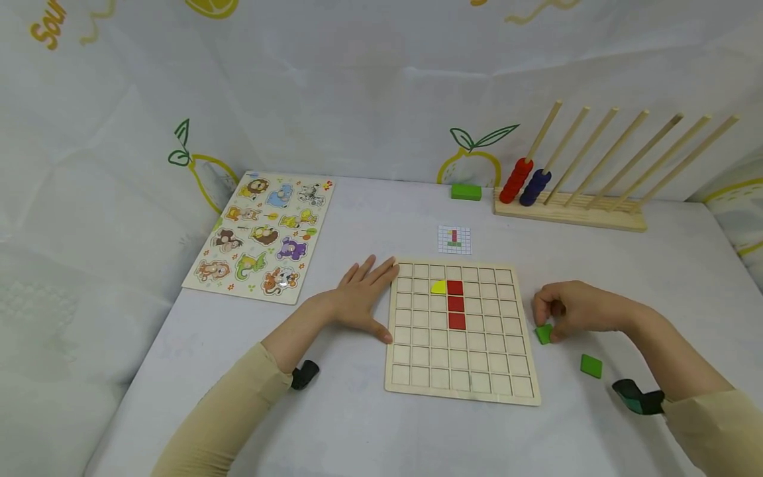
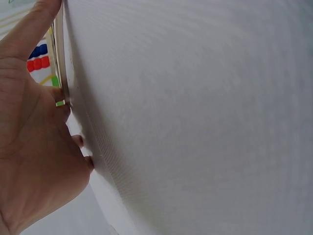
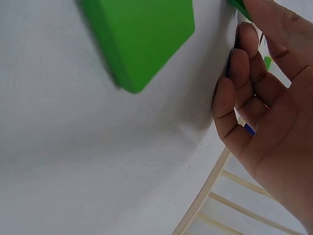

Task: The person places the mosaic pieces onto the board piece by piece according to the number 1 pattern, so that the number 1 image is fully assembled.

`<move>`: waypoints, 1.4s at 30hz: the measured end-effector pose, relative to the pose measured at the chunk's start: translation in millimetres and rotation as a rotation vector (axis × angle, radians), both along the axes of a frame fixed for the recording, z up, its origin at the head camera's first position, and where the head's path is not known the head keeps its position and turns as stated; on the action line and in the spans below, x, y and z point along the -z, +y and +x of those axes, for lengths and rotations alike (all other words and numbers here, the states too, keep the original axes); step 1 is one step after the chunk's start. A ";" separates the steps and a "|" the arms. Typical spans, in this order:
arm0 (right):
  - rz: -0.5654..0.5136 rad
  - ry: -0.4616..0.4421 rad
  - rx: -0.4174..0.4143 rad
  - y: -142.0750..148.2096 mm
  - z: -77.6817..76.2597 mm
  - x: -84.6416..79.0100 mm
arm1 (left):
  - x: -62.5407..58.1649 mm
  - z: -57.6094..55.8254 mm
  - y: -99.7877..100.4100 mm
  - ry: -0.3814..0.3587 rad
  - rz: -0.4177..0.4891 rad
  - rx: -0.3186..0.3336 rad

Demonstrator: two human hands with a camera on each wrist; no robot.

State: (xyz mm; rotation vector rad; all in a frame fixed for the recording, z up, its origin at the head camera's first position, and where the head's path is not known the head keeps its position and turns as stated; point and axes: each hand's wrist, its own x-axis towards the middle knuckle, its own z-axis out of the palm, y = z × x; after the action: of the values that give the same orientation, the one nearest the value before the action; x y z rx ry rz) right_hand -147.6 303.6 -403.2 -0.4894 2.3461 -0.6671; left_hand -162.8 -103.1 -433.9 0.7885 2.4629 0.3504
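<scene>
A square wooden grid board (image 1: 429,375) lies in the middle of the table. Three red square tiles (image 1: 456,304) form a column on it, with a yellow quarter-round tile (image 1: 438,287) left of the top one. My left hand (image 1: 363,297) lies spread along the board's left edge, its thumb and index fingertip touching that edge. Right of the board, my right hand (image 1: 578,306) pinches a green tile (image 1: 544,334) between thumb and finger, low at the tabletop. Another green tile (image 1: 591,366) lies nearer me; it looms large in the right wrist view.
Behind the board lies a small pattern card (image 1: 454,240), and beyond it a green block (image 1: 466,192). A wooden abacus stand (image 1: 569,212) with red and blue beads stands at the back right. An animal puzzle board (image 1: 259,237) lies at the left.
</scene>
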 end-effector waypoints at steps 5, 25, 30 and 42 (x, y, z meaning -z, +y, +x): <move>-0.001 0.008 -0.003 -0.8 0.3 -1.5 | -1.3 0.5 0.6 -0.001 0.004 0.002; -0.012 0.134 0.036 -7.6 -7.4 -11.1 | -4.6 1.3 0.3 0.000 -0.007 0.014; -0.014 0.157 0.032 -14.8 -8.9 -13.6 | -5.1 1.4 0.2 -0.002 -0.008 0.012; 0.044 0.235 0.035 -27.7 -11.7 -19.8 | -4.6 1.6 -0.1 0.000 -0.004 0.007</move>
State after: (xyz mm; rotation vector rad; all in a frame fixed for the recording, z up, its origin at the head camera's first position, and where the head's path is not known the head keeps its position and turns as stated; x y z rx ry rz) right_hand -159.3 275.9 -383.4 -0.5327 2.5891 -0.6007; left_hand -161.2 -103.2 -429.3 0.7955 2.4593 0.3433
